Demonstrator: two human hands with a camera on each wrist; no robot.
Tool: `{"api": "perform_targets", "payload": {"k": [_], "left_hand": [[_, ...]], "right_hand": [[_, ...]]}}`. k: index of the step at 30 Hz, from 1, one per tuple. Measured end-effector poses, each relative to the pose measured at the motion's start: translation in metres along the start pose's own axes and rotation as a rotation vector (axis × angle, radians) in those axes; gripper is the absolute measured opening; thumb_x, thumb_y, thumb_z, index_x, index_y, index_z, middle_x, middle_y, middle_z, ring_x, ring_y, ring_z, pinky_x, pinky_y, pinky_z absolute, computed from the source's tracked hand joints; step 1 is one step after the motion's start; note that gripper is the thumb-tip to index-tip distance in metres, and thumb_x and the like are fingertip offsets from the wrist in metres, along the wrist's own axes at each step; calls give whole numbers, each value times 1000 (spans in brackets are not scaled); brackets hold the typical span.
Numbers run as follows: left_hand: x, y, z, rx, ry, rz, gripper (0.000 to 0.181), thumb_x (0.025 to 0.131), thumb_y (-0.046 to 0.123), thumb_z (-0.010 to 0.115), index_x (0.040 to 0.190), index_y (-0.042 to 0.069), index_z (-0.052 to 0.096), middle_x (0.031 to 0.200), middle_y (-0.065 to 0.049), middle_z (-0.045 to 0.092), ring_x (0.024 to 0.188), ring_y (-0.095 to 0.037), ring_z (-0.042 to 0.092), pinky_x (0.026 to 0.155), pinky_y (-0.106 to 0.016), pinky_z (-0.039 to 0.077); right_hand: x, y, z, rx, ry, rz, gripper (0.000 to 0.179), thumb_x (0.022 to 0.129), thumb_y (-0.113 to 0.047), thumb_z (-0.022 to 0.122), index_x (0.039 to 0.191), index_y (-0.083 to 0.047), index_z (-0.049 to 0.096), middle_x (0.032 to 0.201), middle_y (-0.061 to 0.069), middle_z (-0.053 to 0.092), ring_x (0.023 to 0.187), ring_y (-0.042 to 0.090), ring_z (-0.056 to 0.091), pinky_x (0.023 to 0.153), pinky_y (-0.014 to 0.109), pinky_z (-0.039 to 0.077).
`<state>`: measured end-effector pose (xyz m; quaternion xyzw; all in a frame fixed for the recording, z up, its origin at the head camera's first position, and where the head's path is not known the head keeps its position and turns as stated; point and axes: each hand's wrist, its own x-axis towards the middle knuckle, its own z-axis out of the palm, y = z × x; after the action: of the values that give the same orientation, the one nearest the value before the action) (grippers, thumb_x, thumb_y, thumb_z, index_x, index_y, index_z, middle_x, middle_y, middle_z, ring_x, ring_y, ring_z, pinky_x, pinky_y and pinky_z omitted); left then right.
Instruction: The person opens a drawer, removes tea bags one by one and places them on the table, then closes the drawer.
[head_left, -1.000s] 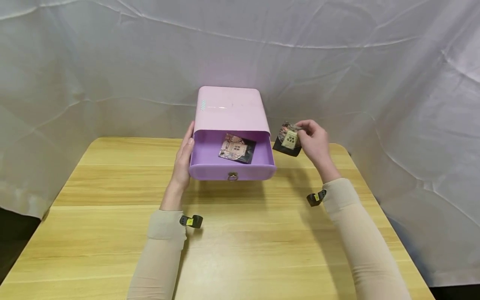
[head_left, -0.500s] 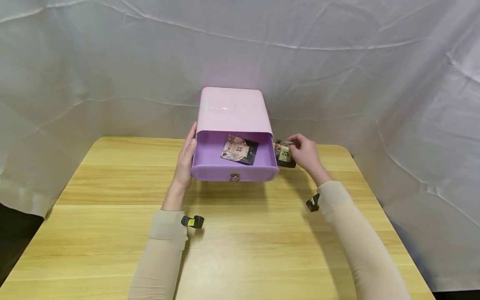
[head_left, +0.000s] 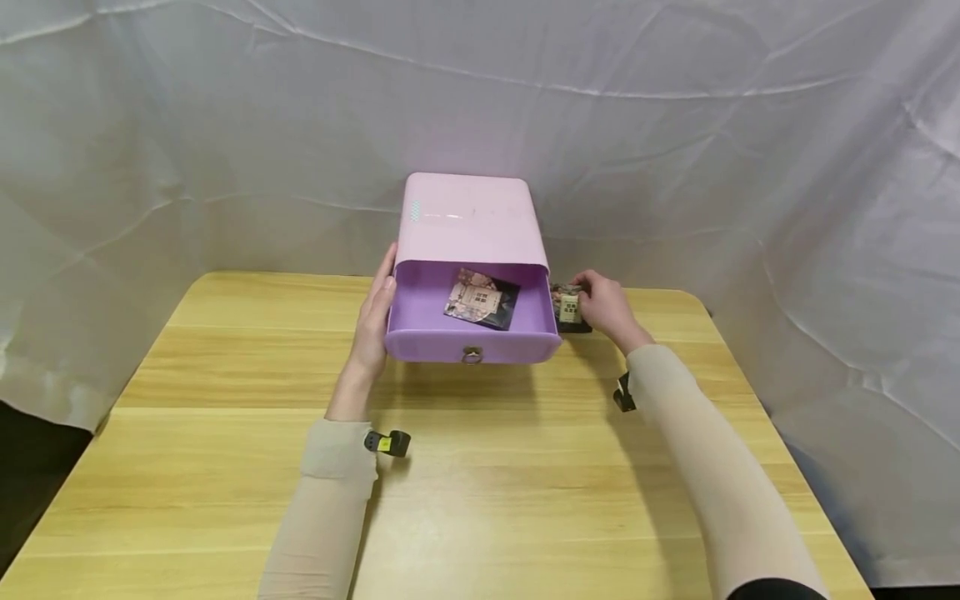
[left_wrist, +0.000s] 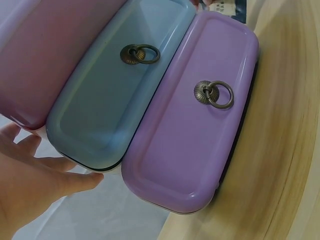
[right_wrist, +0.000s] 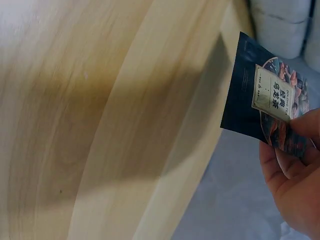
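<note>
A small drawer cabinet [head_left: 474, 217] with a pale pink top stands at the back of the table, its upper purple drawer [head_left: 420, 347] pulled out. Inside lies a flat tea sachet [head_left: 480, 298] with a floral print and a dark end. My left hand [head_left: 369, 329] rests along the cabinet's left side, fingers extended in the left wrist view. To the right of the drawer, my right hand [head_left: 606, 308] pinches a dark oolong tea sachet [right_wrist: 245, 95] by one end between thumb and fingers. In the head view that sachet is partly hidden by the drawer's right edge.
Below the pulled-out drawer, a blue drawer [left_wrist: 110, 95] and a lilac drawer [left_wrist: 190, 110] sit closed, each with a brass ring pull. The wooden table [head_left: 480, 483] spreads in front. A pale cloth [head_left: 300, 125] hangs close behind and at both sides.
My right hand has carried the pinched sachet left and down, from out to the right to right beside the drawer. My left hand keeps its place on the cabinet.
</note>
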<state>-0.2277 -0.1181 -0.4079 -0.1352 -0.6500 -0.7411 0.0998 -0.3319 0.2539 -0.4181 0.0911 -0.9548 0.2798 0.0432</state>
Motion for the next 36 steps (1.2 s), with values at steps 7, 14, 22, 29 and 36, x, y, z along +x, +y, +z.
{"api": "perform_targets", "payload": {"k": [7, 14, 22, 29, 36], "left_hand": [[-1, 1, -2, 11, 13, -8, 62, 109, 41, 32, 168, 25, 20, 172, 15, 19, 158, -8, 14, 131, -49, 6], [0, 1, -4, 5, 14, -6, 62, 109, 40, 33, 168, 24, 20, 172, 14, 20, 158, -8, 14, 131, -50, 6], [1, 0, -3, -4, 10, -6, 61, 109, 40, 33, 167, 28, 21, 172, 15, 20, 157, -8, 15, 130, -49, 8], [3, 0, -1, -13, -1, -2, 63, 108, 38, 33, 168, 23, 20, 173, 11, 19, 158, -10, 15, 130, -50, 8], [2, -2, -1, -5, -2, 4, 63, 109, 38, 32, 168, 21, 19, 173, 11, 19, 158, -10, 15, 131, -48, 8]], "right_hand": [[13, 14, 15, 28, -80, 65, 33, 98, 6, 48, 130, 4, 60, 127, 29, 64, 111, 45, 61, 102, 58, 53], [19, 31, 29, 32, -46, 68, 26, 101, 2, 51, 125, 1, 62, 126, 27, 65, 117, 47, 60, 110, 60, 47], [20, 37, 34, -81, -52, 9, 21, 101, 0, 55, 119, 1, 65, 121, 26, 69, 113, 46, 63, 108, 59, 48], [22, 42, 40, -111, -71, -12, 17, 102, 1, 57, 117, 4, 63, 118, 27, 68, 113, 46, 63, 107, 59, 50], [23, 41, 44, -161, -37, -61, 16, 99, 3, 60, 114, 6, 64, 117, 27, 62, 113, 45, 59, 108, 59, 49]]}}
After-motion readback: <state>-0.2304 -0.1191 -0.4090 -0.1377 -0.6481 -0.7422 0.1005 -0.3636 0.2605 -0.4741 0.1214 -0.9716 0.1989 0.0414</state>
